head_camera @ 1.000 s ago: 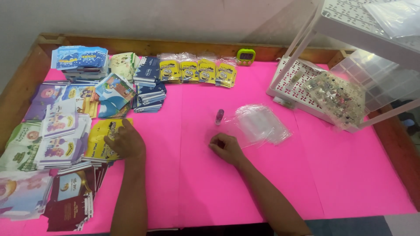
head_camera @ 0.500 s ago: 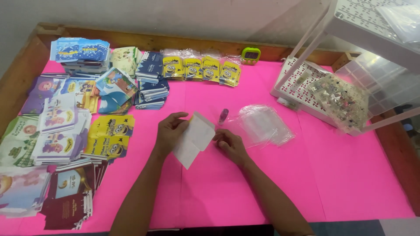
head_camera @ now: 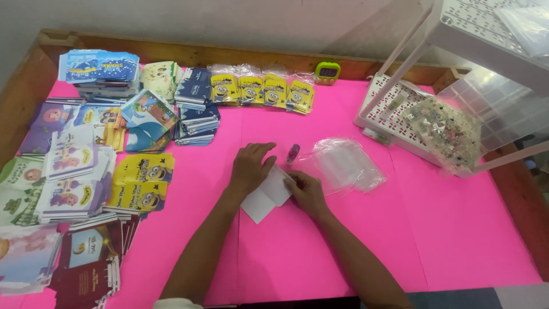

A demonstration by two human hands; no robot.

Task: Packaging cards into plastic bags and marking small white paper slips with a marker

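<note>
A white folded card (head_camera: 266, 195) lies face down on the pink table cover (head_camera: 457, 229) in the middle. My left hand (head_camera: 251, 166) rests flat on its upper left part. My right hand (head_camera: 306, 191) pinches the card's right edge with curled fingers. A small purple bottle (head_camera: 293, 152) stands just beyond both hands. A stack of yellow cartoon cards (head_camera: 140, 183) lies to the left of my left forearm.
Several stacks of printed cards (head_camera: 86, 143) cover the left side. Yellow bagged cards (head_camera: 260, 90) and a green timer (head_camera: 327, 71) sit at the back. Clear plastic sleeves (head_camera: 343, 163) lie right of the bottle. A white rack (head_camera: 400, 109) with a bag of trinkets (head_camera: 443, 129) stands at right.
My left hand left the yellow stack with a card, brought it to the middle, and now presses it down on the table. My right hand moved onto its right edge.
</note>
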